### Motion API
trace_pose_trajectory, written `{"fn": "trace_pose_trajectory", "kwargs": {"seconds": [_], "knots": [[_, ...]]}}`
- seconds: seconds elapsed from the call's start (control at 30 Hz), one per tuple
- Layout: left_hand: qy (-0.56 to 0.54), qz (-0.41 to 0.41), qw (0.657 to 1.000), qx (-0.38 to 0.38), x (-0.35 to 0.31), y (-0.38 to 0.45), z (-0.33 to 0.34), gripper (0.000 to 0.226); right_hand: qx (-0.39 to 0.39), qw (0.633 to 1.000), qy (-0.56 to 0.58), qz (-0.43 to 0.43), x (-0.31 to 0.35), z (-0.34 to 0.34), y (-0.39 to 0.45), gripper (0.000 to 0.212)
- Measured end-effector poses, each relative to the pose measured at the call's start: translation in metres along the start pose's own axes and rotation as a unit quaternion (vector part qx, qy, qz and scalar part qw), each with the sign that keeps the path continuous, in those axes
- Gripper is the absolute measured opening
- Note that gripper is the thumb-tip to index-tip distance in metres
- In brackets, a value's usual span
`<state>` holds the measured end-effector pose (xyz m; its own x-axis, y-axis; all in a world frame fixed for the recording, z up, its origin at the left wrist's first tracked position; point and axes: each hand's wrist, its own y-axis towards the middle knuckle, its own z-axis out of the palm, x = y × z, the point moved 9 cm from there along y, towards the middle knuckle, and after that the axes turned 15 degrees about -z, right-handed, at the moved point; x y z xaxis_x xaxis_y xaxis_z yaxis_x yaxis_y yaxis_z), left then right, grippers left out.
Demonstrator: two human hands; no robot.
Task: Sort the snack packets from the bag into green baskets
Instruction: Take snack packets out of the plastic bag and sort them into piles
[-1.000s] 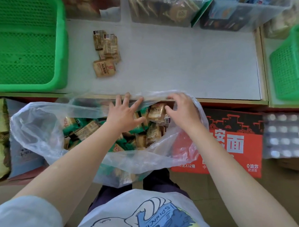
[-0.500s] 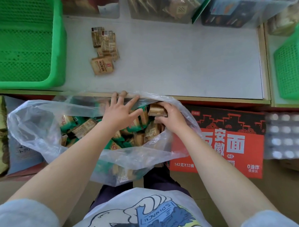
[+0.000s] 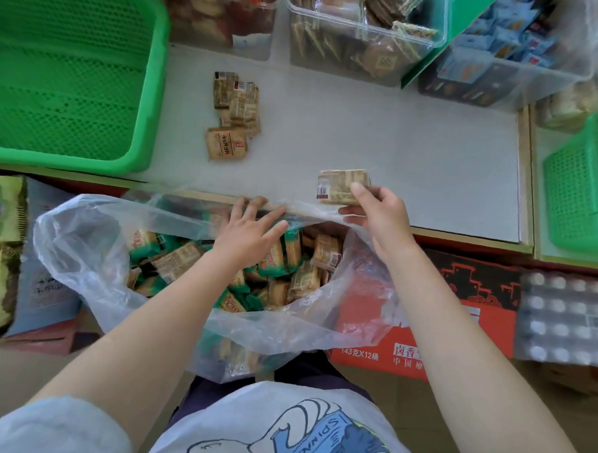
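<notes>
- A person's right hand point(image 3: 376, 216) pinches a small stack of tan snack packets point(image 3: 342, 186) between thumb and fingers, holding it above the front edge of the pale shelf point(image 3: 390, 147), just past the mouth of the bag.
- The left hand point(image 3: 248, 233) lies with fingers straight and spread inside the clear plastic bag point(image 3: 86, 242), fingertips at the bag's far rim against the shelf edge; it grips nothing.
- Tan and green-wrapped packets point(image 3: 282, 261) fill the bag, which hangs in front of the person's legs.
- A loose pile of tan packets point(image 3: 234, 116) rests on the shelf, near the large green basket point(image 3: 61, 82) at the left.
- A second green basket point(image 3: 580, 186) stands at the right edge, well apart from the first.
- Clear bins of snacks point(image 3: 361, 35) line the back of the shelf; a red carton point(image 3: 448, 305) sits below.
</notes>
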<state>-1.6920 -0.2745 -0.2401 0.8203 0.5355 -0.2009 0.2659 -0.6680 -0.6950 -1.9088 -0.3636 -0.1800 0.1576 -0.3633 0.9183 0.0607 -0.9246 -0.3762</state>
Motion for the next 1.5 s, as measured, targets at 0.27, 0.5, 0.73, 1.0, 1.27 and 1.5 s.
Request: {"fn": "trace_pose_trajectory", "kwargs": {"seconds": [0.27, 0.5, 0.73, 1.0, 1.27, 1.5], "knots": [[-0.003, 0.0, 1.0, -0.005, 0.003, 0.004, 0.006, 0.056, 0.088, 0.992, -0.026, 0.088, -0.033, 0.095, 0.075, 0.035], [0.001, -0.005, 1.0, -0.016, 0.002, 0.001, 0.008, 0.057, 0.091, 0.986, -0.132, -0.053, 0.008, 0.087, 0.055, 0.031], [0.031, -0.01, 0.998, -0.047, -0.001, 0.001, 0.018, 0.063, 0.215, 0.923, -0.318, -0.036, -0.048, 0.029, -0.025, 0.012], [0.038, -0.018, 0.998, -0.049, -0.001, 0.001, 0.017, 0.063, 0.179, 0.925, -0.334, 0.001, -0.11, 0.021, -0.033, 0.079], [0.058, -0.02, 0.997, -0.038, -0.003, -0.002, 0.013, 0.061, 0.104, 0.94, -0.322, -0.048, -0.098, 0.017, -0.026, 0.048], [0.022, 0.0, 1.0, -0.022, -0.002, -0.001, -0.001, 0.06, 0.131, 0.976, -0.169, -0.03, -0.031, 0.006, -0.053, 0.019]]}}
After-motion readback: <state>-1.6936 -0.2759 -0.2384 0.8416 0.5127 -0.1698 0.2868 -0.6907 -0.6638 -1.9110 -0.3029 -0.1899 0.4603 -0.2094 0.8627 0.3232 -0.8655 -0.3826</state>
